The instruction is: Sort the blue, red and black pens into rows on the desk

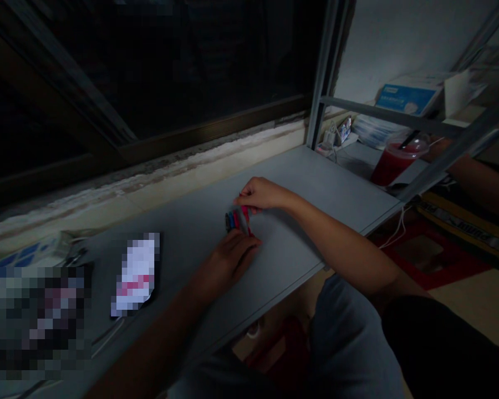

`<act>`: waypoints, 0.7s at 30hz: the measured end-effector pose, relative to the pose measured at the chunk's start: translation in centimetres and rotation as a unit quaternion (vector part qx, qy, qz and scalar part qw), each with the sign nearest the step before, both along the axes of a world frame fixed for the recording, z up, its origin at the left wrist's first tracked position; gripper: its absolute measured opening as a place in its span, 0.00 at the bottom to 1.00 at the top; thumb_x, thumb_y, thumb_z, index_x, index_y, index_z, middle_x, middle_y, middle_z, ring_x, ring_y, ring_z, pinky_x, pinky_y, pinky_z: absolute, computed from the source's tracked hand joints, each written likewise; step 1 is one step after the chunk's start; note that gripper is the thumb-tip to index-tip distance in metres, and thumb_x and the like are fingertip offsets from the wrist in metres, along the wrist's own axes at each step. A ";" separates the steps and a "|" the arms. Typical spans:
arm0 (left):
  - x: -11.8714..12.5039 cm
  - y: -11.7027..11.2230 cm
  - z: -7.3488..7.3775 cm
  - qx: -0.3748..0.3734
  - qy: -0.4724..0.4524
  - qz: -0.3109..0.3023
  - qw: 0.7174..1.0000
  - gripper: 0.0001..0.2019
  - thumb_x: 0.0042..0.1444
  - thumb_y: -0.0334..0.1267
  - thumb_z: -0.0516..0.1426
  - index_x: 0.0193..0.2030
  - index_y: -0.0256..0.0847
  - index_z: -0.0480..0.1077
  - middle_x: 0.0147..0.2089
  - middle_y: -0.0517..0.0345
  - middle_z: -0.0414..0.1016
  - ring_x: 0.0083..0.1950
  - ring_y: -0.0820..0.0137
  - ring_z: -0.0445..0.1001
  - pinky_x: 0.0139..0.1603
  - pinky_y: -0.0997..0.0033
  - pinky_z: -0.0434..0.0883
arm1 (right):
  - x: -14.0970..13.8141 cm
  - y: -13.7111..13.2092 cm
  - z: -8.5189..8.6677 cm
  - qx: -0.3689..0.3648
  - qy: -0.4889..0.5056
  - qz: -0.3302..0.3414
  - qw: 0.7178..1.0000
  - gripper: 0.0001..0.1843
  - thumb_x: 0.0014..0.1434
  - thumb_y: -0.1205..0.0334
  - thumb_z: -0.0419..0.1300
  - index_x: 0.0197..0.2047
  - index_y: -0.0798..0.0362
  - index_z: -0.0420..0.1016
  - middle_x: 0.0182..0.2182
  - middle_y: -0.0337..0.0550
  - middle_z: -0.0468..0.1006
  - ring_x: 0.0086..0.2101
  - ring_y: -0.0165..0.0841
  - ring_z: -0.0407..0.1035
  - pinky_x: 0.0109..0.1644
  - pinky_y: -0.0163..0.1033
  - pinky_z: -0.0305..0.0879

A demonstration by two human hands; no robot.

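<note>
On the grey desk, a tight row of small pen-like pieces in dark, blue and red-pink stands between my hands. It is too dark and small to tell their exact kind. My right hand is closed at the far side of the row, its thumb and fingers pinching a bright pink piece. Against the near ends of the row is my left hand, its fingers bent and pressed together. What those fingers grip is hidden beneath them. A thin reddish bit shows between the two hands.
A lit phone lies left, beside a blurred dark object and cables. At right, behind a metal shelf post, stands a cup of red drink. Another person's arm reaches in there. A blue-white box rests above.
</note>
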State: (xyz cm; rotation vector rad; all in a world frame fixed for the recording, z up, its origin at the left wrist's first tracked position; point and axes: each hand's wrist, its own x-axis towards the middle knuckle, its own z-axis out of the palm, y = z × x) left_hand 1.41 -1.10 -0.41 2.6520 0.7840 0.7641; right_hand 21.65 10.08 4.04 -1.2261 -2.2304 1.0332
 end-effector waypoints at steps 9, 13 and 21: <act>-0.3 0.1 0.0 0.019 -0.003 0.002 1.000 0.08 0.70 0.28 0.54 0.52 0.40 0.72 0.45 0.51 0.77 0.48 0.65 0.77 0.49 0.65 0.76 | 0.2 0.0 0.3 0.009 -0.047 -0.008 0.999 0.21 0.67 0.58 0.60 0.26 0.61 0.80 0.19 0.43 0.77 0.20 0.25 0.67 0.31 0.33 0.63; -0.2 0.1 0.0 0.017 0.003 -0.014 1.000 0.07 0.70 0.31 0.56 0.52 0.40 0.71 0.45 0.51 0.77 0.48 0.64 0.77 0.48 0.66 0.76 | 0.1 -0.1 0.3 -0.009 -0.053 0.002 0.999 0.20 0.67 0.58 0.60 0.28 0.61 0.81 0.20 0.43 0.78 0.20 0.26 0.68 0.31 0.33 0.64; 0.0 0.2 -0.2 0.000 0.000 -0.012 1.000 0.06 0.72 0.32 0.54 0.51 0.42 0.72 0.44 0.53 0.78 0.47 0.66 0.77 0.48 0.66 0.76 | 0.2 -0.3 0.6 -0.017 -0.066 0.005 0.998 0.20 0.68 0.57 0.60 0.32 0.63 0.83 0.22 0.45 0.80 0.20 0.25 0.67 0.31 0.33 0.63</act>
